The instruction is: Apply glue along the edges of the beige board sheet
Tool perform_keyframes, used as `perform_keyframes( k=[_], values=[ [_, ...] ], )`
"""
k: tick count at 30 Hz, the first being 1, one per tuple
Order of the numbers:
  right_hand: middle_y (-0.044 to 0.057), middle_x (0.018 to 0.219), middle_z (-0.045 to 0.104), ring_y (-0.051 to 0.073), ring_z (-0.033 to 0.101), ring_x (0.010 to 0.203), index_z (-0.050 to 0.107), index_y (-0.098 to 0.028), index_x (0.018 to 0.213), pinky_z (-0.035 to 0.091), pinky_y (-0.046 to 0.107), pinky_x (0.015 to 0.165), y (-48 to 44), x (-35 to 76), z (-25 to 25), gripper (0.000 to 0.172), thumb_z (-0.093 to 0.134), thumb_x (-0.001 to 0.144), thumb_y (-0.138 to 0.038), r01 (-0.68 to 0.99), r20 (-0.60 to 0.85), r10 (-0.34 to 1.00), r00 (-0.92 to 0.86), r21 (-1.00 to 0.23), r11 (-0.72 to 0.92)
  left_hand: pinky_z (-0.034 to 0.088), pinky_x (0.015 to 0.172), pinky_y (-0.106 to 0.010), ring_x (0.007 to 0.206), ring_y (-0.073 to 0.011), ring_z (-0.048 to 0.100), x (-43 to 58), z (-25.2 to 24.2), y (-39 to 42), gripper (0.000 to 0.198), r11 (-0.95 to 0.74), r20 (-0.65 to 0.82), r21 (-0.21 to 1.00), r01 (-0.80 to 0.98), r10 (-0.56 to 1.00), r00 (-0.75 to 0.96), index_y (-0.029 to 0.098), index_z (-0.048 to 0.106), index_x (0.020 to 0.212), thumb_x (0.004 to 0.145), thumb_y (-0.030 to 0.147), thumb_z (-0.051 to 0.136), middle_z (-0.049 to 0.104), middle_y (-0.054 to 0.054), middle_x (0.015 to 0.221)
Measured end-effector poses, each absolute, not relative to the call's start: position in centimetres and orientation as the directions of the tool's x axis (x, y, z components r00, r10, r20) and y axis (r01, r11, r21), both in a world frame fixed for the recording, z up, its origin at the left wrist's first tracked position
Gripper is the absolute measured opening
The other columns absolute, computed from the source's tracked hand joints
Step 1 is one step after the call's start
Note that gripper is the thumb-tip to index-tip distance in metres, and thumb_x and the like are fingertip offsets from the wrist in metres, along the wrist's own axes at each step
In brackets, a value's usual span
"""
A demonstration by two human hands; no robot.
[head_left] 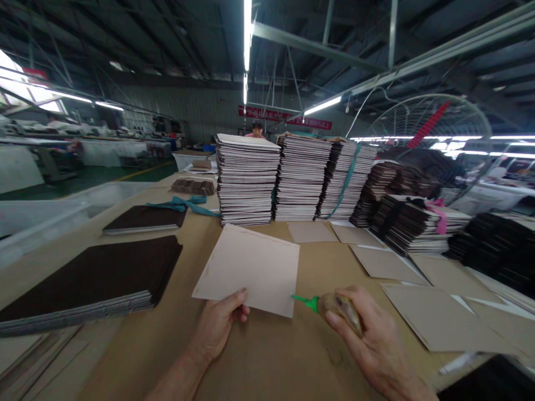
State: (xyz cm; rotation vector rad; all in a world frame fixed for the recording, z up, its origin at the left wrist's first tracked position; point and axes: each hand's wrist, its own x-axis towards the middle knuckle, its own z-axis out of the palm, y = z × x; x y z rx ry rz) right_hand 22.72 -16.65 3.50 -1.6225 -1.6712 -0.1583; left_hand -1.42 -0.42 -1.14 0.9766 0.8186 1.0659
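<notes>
Squeeze bottle (329, 306) with a green nozzle (308, 302) fills the right grip (371, 333), fingers and thumb wrapped round its body, its tip at the right edge of a beige card (254, 270). The left grip (218, 324) pinches that card by its near edge, thumb on top and fingers curled below, over the brown tabletop (267, 356). Faint marks run along the card's left and far edges, so those sides look coated already, if the bottle holds glue; the right edge seems to be in hand, and the near edge shows no clear line.

To the right, more beige panels (445, 317) lie flat, some over white sheets; judging by them, several pieces are still loose. Three tall piles of boards (248, 181) stand at the far side, a teal strap (348, 178) round the rightmost, with a dark bundle (395, 220) bearing a pink tie (439, 216) beside them. Dark covers (100, 273) are stacked at left, near translucent bins (45, 213).

Behind the piles another person (257, 131) is mostly hidden; a caged fan (434, 125), red banner (288, 117) and tube lights (247, 36) fill the steel-roofed workshop
</notes>
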Motion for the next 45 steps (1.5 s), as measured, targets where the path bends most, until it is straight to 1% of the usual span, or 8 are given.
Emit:
perform_keyframes(
  k=[3, 8, 12, 18, 28, 41, 43, 45],
  values=[
    [0.001, 0.098, 0.058, 0.016, 0.06, 0.083, 0.052, -0.027, 0.108, 0.049, 0.027, 0.068, -17.0, 22.6, 3.4, 0.017, 0.052, 0.095, -0.038, 0.885, 0.561, 0.825, 0.071, -0.417, 0.208, 0.045, 0.043, -0.02, 0.054, -0.012, 0.055, -1.4, -1.0, -0.5, 0.036, 0.176, -0.082, 0.929, -0.326, 0.956, 0.283, 0.01, 0.068, 0.076, 0.059, 0.038, 0.084, 0.062, -0.001, 0.063],
    [0.002, 0.1, 0.058, 0.018, 0.06, 0.087, 0.052, -0.026, 0.109, 0.048, 0.028, 0.07, -17.0, 22.5, 3.6, 0.019, 0.052, 0.095, -0.038, 0.887, 0.616, 0.778, 0.125, -0.421, 0.191, 0.045, 0.043, -0.019, 0.052, -0.0117, 0.054, -1.4, -0.9, -0.5, 0.035, 0.182, -0.091, 0.927, -0.328, 0.958, 0.273, 0.01, 0.068, 0.069, 0.058, 0.038, 0.084, 0.06, -0.002, 0.058],
    [0.002, 0.099, 0.059, 0.018, 0.06, 0.085, 0.052, -0.026, 0.108, 0.05, 0.028, 0.069, -17.2, 22.3, 3.1, 0.018, 0.052, 0.095, -0.038, 0.88, 0.572, 0.817, 0.073, -0.422, 0.217, 0.044, 0.042, -0.019, 0.053, -0.0121, 0.055, -1.3, -0.9, -0.4, 0.034, 0.179, -0.093, 0.925, -0.335, 0.962, 0.256, 0.01, 0.069, 0.069, 0.056, 0.037, 0.085, 0.061, -0.002, 0.059],
    [0.004, 0.1, 0.059, 0.019, 0.061, 0.086, 0.052, -0.025, 0.111, 0.051, 0.028, 0.069, -17.6, 22.7, 2.7, 0.021, 0.054, 0.094, -0.037, 0.902, 0.619, 0.782, 0.072, -0.376, 0.214, 0.044, 0.042, -0.019, 0.054, -0.0126, 0.055, -1.3, -1.1, -0.3, 0.034, 0.179, -0.099, 0.925, -0.336, 0.965, 0.241, 0.009, 0.071, 0.07, 0.057, 0.037, 0.084, 0.062, -0.003, 0.058],
    [0.004, 0.098, 0.06, 0.019, 0.062, 0.085, 0.054, -0.025, 0.109, 0.051, 0.028, 0.068, -17.4, 22.6, 2.9, 0.02, 0.053, 0.094, -0.038, 0.896, 0.611, 0.788, 0.073, -0.387, 0.218, 0.043, 0.042, -0.018, 0.053, -0.0124, 0.055, -1.4, -1.2, -0.1, 0.031, 0.183, -0.097, 0.917, -0.354, 0.964, 0.246, 0.009, 0.071, 0.066, 0.057, 0.035, 0.085, 0.062, -0.004, 0.057],
    [0.001, 0.095, 0.059, 0.02, 0.058, 0.084, 0.057, -0.026, 0.104, 0.045, 0.028, 0.071, -18.4, 21.5, 3.0, 0.017, 0.055, 0.091, -0.037, 0.756, 0.556, 0.785, 0.273, -0.629, 0.182, 0.047, 0.043, -0.018, 0.057, -0.0126, 0.057, -1.4, -1.0, 0.1, 0.035, 0.202, -0.132, 0.904, -0.378, 0.97, 0.203, 0.008, 0.072, 0.068, 0.054, 0.036, 0.089, 0.063, -0.004, 0.063],
    [0.002, 0.097, 0.06, 0.021, 0.058, 0.088, 0.06, -0.026, 0.101, 0.045, 0.029, 0.073, -18.7, 21.6, 2.9, 0.022, 0.06, 0.087, -0.042, 0.7, 0.542, 0.748, 0.384, -0.699, 0.147, 0.049, 0.044, -0.018, 0.058, -0.0135, 0.058, -1.5, -0.9, 0.1, 0.037, 0.198, -0.134, 0.905, -0.377, 0.973, 0.189, 0.007, 0.071, 0.069, 0.053, 0.035, 0.089, 0.064, -0.004, 0.065],
    [0.002, 0.098, 0.062, 0.023, 0.059, 0.09, 0.061, -0.026, 0.101, 0.047, 0.029, 0.075, -19.2, 21.9, 2.7, 0.032, 0.064, 0.081, -0.05, 0.522, 0.434, 0.694, 0.574, -0.847, 0.098, 0.051, 0.045, -0.02, 0.06, -0.0141, 0.06, -1.5, -0.9, 0.0, 0.036, 0.19, -0.133, 0.909, -0.371, 0.976, 0.174, 0.008, 0.07, 0.074, 0.055, 0.032, 0.088, 0.064, -0.003, 0.069]
  ],
)
